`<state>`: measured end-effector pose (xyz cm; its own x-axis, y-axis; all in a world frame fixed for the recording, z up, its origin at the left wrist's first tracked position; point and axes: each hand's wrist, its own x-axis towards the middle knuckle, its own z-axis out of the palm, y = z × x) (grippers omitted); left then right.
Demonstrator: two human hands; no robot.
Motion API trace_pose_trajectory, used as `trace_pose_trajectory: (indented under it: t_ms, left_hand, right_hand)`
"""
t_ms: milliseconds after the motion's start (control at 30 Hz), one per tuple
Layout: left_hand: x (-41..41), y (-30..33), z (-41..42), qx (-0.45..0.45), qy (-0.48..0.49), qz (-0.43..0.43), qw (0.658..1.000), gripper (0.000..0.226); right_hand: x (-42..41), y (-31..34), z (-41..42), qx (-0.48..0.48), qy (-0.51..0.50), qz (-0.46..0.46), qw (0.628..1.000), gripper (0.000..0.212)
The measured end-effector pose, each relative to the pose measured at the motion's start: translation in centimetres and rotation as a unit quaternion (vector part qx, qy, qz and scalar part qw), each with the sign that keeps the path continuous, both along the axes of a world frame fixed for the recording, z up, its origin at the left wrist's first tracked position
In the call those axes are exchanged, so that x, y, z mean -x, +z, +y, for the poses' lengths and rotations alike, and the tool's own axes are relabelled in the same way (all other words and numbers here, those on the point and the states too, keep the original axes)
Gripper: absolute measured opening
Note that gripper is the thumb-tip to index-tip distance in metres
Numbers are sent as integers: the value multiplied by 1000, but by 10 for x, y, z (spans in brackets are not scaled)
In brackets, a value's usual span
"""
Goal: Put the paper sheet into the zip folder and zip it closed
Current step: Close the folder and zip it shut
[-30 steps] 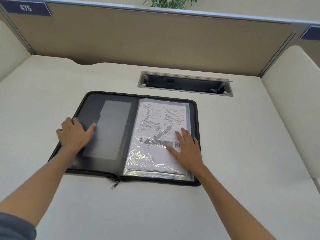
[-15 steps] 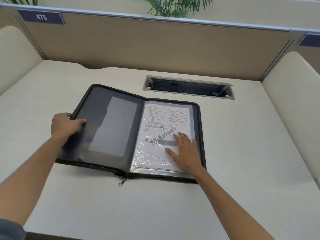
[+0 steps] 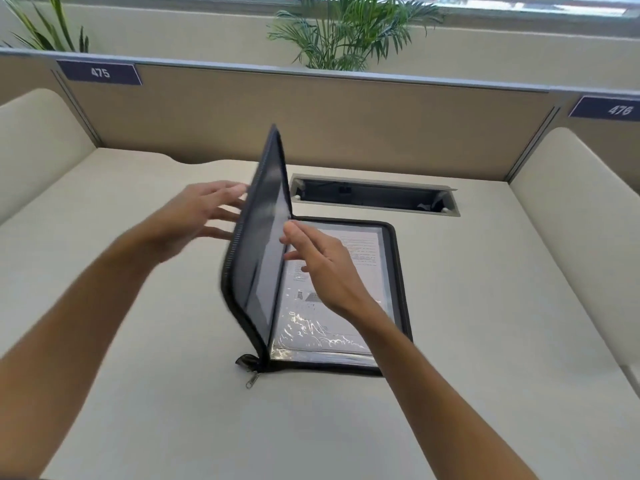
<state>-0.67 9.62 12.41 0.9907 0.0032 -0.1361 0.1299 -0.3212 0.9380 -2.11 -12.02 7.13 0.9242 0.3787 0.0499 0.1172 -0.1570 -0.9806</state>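
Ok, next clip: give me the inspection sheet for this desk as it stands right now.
Surface: pale desk, bare around the folder.
Job's things: zip folder half closed, left cover standing near upright; paper sheet inside under a clear sleeve; zipper pull at the near spine, unzipped.
Clutter: nothing seen.
Grippers: left hand open, fingers against the cover's outside; right hand open above the sheet.
Cables: cable slot in the desk, contents unclear.
Surroundings: partition, labels 475 and 476, plants behind.

black zip folder (image 3: pixel 256 244) half-open, paper sheet (image 3: pixel 353 258) apparently sleeved inside
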Motion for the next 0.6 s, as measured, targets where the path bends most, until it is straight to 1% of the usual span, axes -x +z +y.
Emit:
trace_pose_trajectory:
  t_ms: [33, 100, 200, 300, 400, 467, 500, 533, 600]
  left_hand:
    - [0, -3, -14, 10, -24, 1, 1000, 31]
    - [0, -14, -41, 18, -60, 5, 998, 36]
    - [-1, -33, -72, 24, -82, 7, 996, 36]
    - [0, -55, -92, 29, -98, 19, 995, 35]
    - [5, -82, -106, -11, -125, 19, 992, 27]
    - [10, -106, -109, -57, -120, -8, 991, 21]
    - [12, -120, -109, -104, -106, -23, 989, 24]
    - [15, -132, -107, -168, -91, -35, 981, 30]
    - [22, -156, -101, -303, -69, -53, 949, 42]
  right_hand:
    - [3, 5, -1, -7, -1, 4, 1000, 67]
    - [6, 10, -7, 3, -17, -9, 1000, 55]
    - [8, 6, -31, 28, -49, -13, 998, 40]
    - [9, -7, -65, 31, -85, 3, 996, 38]
    - [12, -25, -96, 52, -125, 15, 991, 43]
    - [13, -41, -114, 56, -143, 34, 988, 42]
    - [13, -49, -121, 56, -151, 48, 986, 43]
    - [13, -58, -128, 58, -161, 63, 983, 46]
    - [13, -76, -138, 77, -189, 80, 976, 48]
